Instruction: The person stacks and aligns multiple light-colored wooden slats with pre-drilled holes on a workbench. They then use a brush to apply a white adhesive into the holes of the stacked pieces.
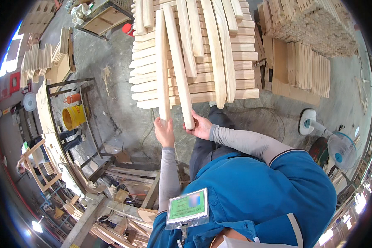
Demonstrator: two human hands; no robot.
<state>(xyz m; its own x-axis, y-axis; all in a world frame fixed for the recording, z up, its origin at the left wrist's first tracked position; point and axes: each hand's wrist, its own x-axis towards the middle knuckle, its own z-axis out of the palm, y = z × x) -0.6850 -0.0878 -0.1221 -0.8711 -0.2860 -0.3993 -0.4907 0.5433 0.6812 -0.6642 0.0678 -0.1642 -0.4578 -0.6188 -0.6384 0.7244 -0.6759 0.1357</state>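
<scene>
My left hand (165, 131) is closed around the near end of a pale wooden slat (162, 70). A second slat (179, 70), slightly tilted, has its near end in the closed fingers of my right hand (201, 125). Both slats reach away from me over a stack of wooden slats (146, 87) laid crosswise. Several more loose slats lie lengthwise on top of that stack, among them a long one (216, 58) to the right of my hands. The undersides of both grips are partly hidden.
A metal-framed workbench (70, 81) and a yellow bucket (73, 117) stand to the left. A pedestal fan (341, 151) is at the right, below stacked wooden parts (308, 68). A hose (256, 110) lies on the concrete floor. Scrap wood (132, 175) is piled at lower left.
</scene>
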